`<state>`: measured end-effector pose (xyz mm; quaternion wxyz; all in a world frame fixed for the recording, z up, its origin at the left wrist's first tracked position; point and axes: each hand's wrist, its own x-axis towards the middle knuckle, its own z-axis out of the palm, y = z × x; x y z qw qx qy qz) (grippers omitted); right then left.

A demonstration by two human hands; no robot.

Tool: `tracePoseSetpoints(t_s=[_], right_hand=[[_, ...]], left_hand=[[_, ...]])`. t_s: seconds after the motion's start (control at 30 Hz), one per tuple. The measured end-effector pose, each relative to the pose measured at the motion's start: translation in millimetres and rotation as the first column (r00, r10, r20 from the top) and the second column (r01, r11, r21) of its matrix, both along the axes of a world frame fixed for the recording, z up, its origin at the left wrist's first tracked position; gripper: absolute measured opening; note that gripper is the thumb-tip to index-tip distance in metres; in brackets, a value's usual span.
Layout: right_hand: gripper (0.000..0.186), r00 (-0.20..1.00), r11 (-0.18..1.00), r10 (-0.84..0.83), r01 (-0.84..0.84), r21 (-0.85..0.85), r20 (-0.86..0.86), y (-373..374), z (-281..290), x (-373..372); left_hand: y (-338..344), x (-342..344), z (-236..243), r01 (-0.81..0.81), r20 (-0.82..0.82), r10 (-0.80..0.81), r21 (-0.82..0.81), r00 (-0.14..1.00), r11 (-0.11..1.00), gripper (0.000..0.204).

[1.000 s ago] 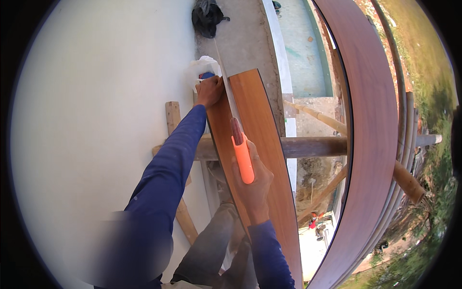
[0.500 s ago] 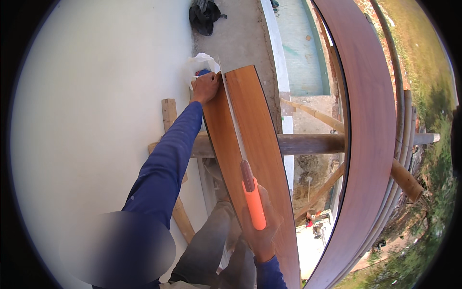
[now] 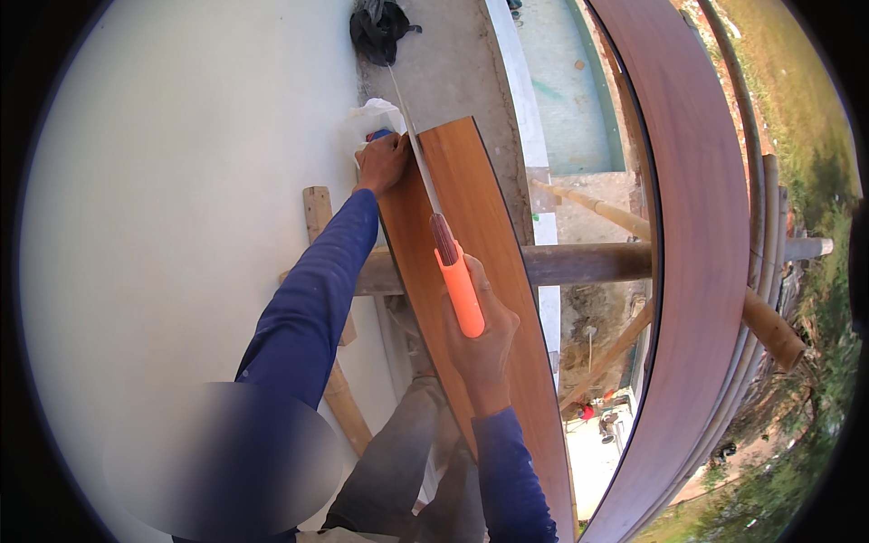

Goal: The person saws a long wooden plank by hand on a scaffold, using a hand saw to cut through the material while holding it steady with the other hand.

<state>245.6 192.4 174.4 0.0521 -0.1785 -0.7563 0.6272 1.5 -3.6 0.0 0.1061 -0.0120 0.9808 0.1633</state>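
My right hand is closed round the orange handle of a hand saw. Its thin blade runs lengthwise through the far end of a reddish-brown wood-look plank, along a cut. My left hand grips the plank's far left corner, just left of the blade, fingers curled over the edge. Behind that hand lie a crumpled white bag and a small blue item, mostly hidden. The plank lies lengthwise across a round pole, and its near part runs under my right forearm.
A white wall fills the left side, with timber pieces beside it. A black bag lies on concrete. A second long plank and bamboo poles are at the right. Far below, a person in red and a pale blue-green surface show.
My right hand drew the saw back toward my body, then pushed it forward again, away from me. My left hand stays on the plank's corner.
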Motion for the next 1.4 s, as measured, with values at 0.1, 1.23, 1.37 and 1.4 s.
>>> tracePoseSetpoints(t_s=[0.1, 1.23, 1.37, 1.4], right_hand=[[0.055, 0.997, 0.999, -0.032, 0.032, -0.009, -0.067, -10.7, -17.0, -34.4], [0.054, 0.999, 0.999, 0.030, -0.031, 0.019, 0.034, -24.0, -13.1, -55.1], [0.055, 0.998, 0.994, 0.004, 0.002, 0.106, -0.058, -24.3, -16.1, -54.9], [0.056, 0.999, 0.996, 0.021, -0.018, 0.093, -0.035, -24.9, -10.0, -55.9]], left_hand=[[4.5, -2.6, -1.9, 0.016, 0.001, -0.016, 0.013, 1.000, 1.000, 0.051], [-9.5, -1.3, -8.9, 0.062, -0.067, -0.053, 0.144, 0.996, 0.988, 0.042], [14.8, 8.5, 6.7, 0.038, -0.062, -0.028, 0.161, 0.998, 0.986, 0.040], [15.0, 8.6, 9.3, 0.026, -0.056, -0.018, 0.151, 0.998, 0.988, 0.040]])
